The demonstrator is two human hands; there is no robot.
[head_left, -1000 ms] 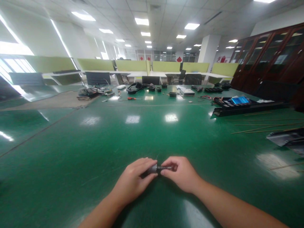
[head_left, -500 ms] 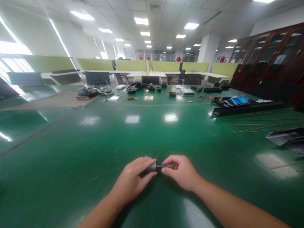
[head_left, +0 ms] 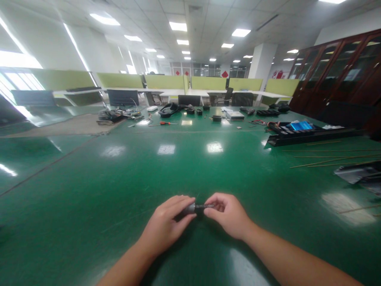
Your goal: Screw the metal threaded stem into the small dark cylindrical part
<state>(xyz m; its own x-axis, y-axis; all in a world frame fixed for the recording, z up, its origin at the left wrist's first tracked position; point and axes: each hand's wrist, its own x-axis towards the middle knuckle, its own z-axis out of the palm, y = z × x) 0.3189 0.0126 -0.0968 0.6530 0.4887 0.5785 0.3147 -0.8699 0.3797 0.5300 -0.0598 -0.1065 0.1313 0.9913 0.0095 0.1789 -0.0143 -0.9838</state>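
Since half a second ago, the right hand (head_left: 230, 216) is sitting a little farther from the left hand (head_left: 166, 218), and the gap between their fingertips is widening. Its grip is pinching a slim dark rod (head_left: 200, 206) between thumb and fingers, while the left grip is wrapping around a grey cylinder (head_left: 188, 209), thumb on the near side. Rod and cylinder are lying in line, bridging the hands low over the green table (head_left: 178, 171); whether they are touching it, I'm not managing to see. As for progress, both parts are already being held, the rod sticking out from the cylinder's end, but whether it is sitting fast or loose isn't showing. Neither part is being set down, so the handling is looking unfinished to me. Beyond, an orange-handled screwdriver (head_left: 168, 123) is lying well apart, and thin sticks (head_left: 303, 165) are stretching across the right side.
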